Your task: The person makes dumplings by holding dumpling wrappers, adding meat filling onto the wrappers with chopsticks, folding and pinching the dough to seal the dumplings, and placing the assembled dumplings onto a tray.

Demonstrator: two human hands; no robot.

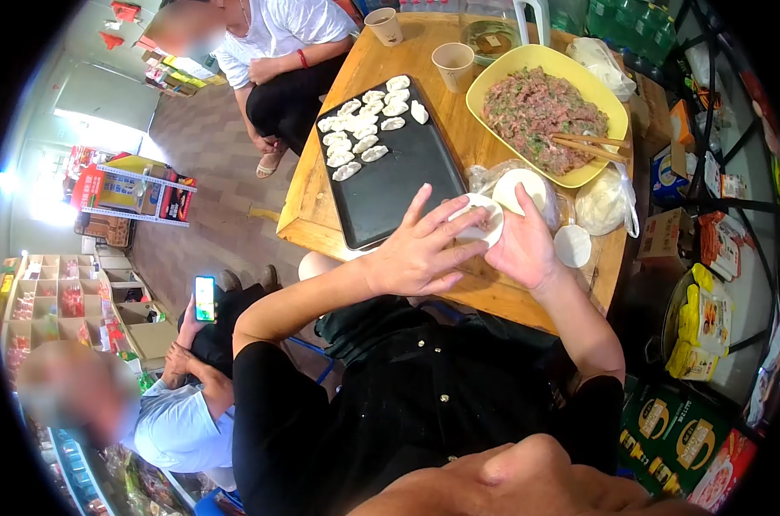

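One round dough wrapper (494, 217) sits between the two hands: the right hand (525, 248) holds it, while the left hand (424, 248) reaches across with fingers spread. They cover much of it, so whether they pinch the rim I cannot tell. Judging by the pose, a dumpling is being shaped; the next move calls for an even fold and a firmly pressed edge. Beyond lie the meat filling (536, 112) in its yellow bowl (612, 97) and dumplings (364, 125) on the black tray (399, 189).
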